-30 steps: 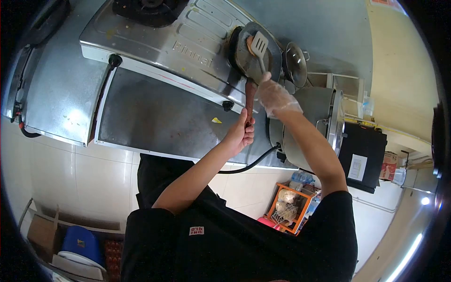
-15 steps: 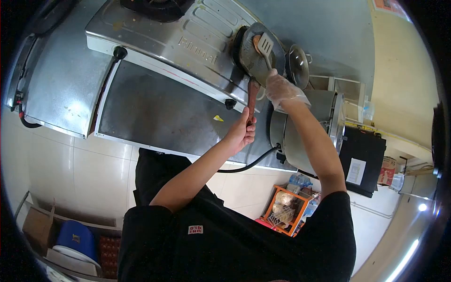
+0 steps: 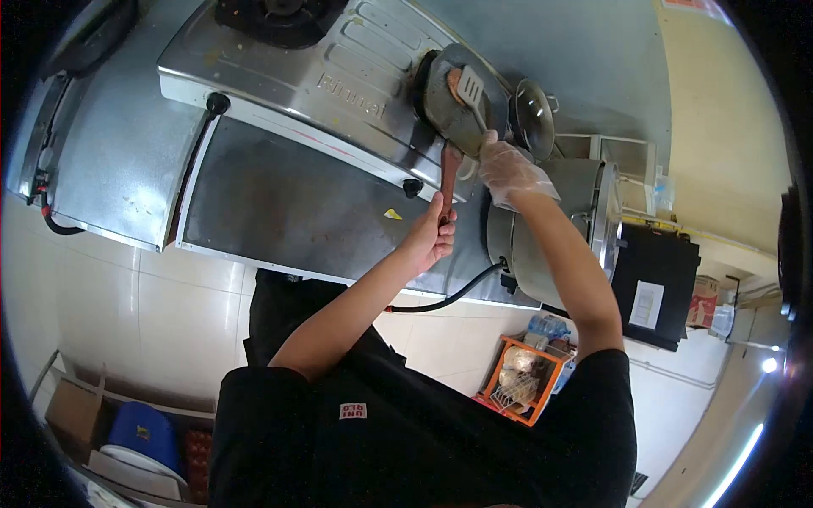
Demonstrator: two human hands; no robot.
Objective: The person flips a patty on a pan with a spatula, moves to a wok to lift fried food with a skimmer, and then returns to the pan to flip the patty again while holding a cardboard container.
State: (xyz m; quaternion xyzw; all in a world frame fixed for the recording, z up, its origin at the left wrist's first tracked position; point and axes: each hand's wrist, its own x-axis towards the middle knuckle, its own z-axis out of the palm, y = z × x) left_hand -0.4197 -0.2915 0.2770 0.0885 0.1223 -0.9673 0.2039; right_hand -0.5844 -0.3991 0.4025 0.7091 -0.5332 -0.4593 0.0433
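Observation:
My left hand (image 3: 429, 235) is bare and closed round the brown handle of a dark frying pan (image 3: 450, 108), which sits over the right burner of the stove. A clear plastic glove covers my right hand (image 3: 511, 169), whose fingers grip a slotted spatula (image 3: 472, 88). The spatula's pale blade is inside the pan, overlapping a browned patty (image 3: 456, 83) near the far side. Most of the spatula's handle is hidden in my gloved hand.
The steel gas stove (image 3: 356, 63) has a second burner (image 3: 284, 10) at the left. Right of the pan are a lidded pot (image 3: 533, 118) and a large metal cooker (image 3: 555, 237). A small yellow scrap (image 3: 392, 214) lies on the steel counter (image 3: 288, 203). An orange crate (image 3: 542, 402) stands below.
The spatula blade and the patty have shifted slightly left and towards me within the pan. My left hand keeps its hold on the pan handle; the whole view has moved slightly.

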